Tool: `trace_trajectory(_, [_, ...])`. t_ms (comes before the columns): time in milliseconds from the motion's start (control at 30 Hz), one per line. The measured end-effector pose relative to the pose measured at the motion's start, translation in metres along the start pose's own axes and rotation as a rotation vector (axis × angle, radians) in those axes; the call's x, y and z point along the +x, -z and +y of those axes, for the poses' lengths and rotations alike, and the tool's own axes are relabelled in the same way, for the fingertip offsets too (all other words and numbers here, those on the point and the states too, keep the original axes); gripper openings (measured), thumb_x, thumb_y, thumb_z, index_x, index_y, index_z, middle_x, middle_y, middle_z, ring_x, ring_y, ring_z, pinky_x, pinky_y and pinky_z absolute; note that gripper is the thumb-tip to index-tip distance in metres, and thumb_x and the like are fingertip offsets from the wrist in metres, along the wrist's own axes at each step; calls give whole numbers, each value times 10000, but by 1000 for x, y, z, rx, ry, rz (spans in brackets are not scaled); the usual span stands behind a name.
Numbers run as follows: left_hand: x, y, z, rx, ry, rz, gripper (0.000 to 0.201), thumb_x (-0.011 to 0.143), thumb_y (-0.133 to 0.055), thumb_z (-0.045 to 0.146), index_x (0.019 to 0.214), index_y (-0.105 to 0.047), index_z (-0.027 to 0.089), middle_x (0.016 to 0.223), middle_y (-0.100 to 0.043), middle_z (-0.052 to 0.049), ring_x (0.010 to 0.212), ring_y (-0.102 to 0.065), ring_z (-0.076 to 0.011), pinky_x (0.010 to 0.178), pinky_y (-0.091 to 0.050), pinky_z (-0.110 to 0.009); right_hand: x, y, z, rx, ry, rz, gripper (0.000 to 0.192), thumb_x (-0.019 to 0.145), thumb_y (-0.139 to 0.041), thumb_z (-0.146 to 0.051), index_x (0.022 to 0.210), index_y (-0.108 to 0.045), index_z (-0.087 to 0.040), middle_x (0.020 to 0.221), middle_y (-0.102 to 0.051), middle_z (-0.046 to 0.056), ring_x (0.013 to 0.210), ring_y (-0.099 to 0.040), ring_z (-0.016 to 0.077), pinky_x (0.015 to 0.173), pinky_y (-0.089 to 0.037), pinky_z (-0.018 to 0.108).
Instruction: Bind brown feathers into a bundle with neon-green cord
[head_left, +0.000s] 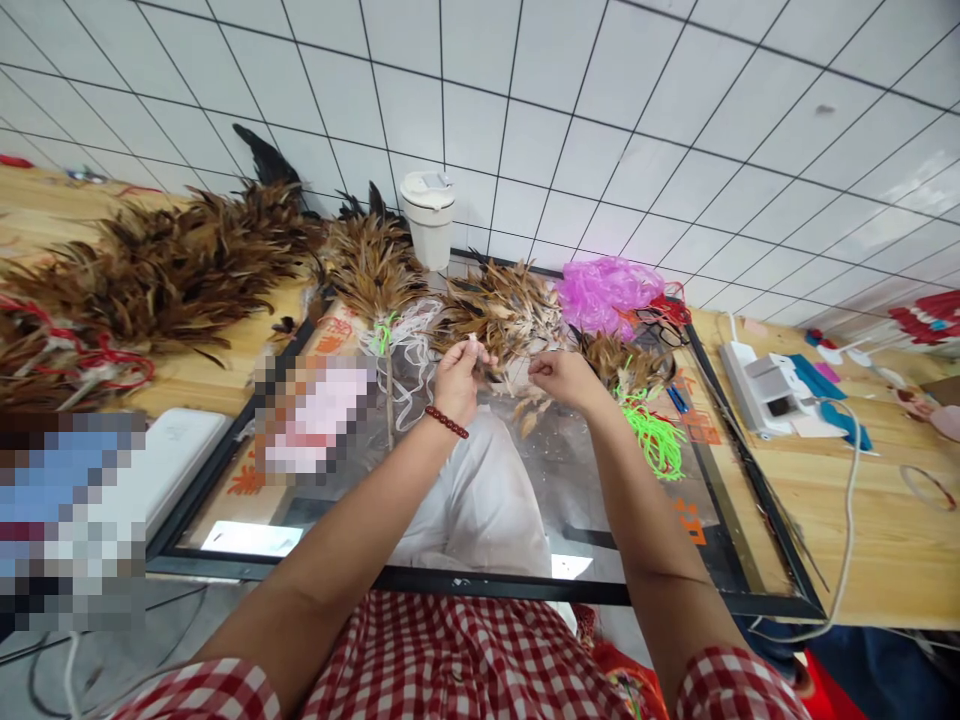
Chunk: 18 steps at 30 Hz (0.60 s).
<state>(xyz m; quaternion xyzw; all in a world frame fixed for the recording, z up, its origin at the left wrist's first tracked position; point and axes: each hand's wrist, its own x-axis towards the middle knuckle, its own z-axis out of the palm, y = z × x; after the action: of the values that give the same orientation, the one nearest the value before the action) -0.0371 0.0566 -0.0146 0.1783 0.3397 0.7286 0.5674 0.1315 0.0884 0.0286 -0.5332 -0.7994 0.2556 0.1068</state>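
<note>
My left hand (pixel 459 378), with a dark red bead bracelet (pixel 447 422) at the wrist, is pinched closed; what sits in its fingertips is too small to make out. To its right, my right hand (pixel 561 378) is curled closed, its fingertips together on something I cannot make out. Just beyond both hands lies a pile of brown feathers (pixel 499 300), with loose pale-brown feathers (pixel 531 412) below and between them. A feather bundle on a stick (pixel 375 265), tied with green cord, stands left of my left hand beside loops of white cord (pixel 412 365). Bright green cord (pixel 656 440) lies right of my right hand.
A black-framed glass panel (pixel 487 580) covers the work area. Against the tiled wall stand a white lidded cup (pixel 429 220) and a crumpled pink plastic bag (pixel 611 290). Many brown feather bundles (pixel 172 260) lie left. A white power strip (pixel 750 390) with a cable sits right.
</note>
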Motion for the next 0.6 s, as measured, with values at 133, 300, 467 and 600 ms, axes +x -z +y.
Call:
trace_trajectory(133, [0,1,1,72,-17,-1,292,710,-747,370,685,-542,163,534,-449,66,422,-393,-34,423,-325,-170,6,-22,-7,-92,21,69,171,785,-585,-274,857,-725,-205,815,-718,43,746,-627,167,661,-413,251])
trace_trajectory(300, [1,3,-3,200,-49,-29,276,733,-714,385,680,-560,162,554,-467,53,427,-368,-34,416,-285,-178,10,-38,-14,-175,79,38,117,769,-592,-210,778,-700,-166,899,-689,83,823,-605,177,704,-407,253])
trace_trajectory(467, [1,8,-10,451,-190,-91,238,766,-662,388,704,-640,159,679,-632,-4,640,-548,-91,634,-433,-212,3,-13,-11,-229,281,-5,155,852,-506,-186,866,-653,-140,835,-668,84,768,-577,169,691,-379,256])
trace_trajectory(600, [-3,9,-13,619,-217,-189,238,775,-637,393,735,-660,159,774,-692,-24,743,-596,-120,715,-455,-236,-5,5,-15,-158,389,12,154,864,-504,-179,851,-657,-165,835,-682,65,760,-588,163,700,-384,253])
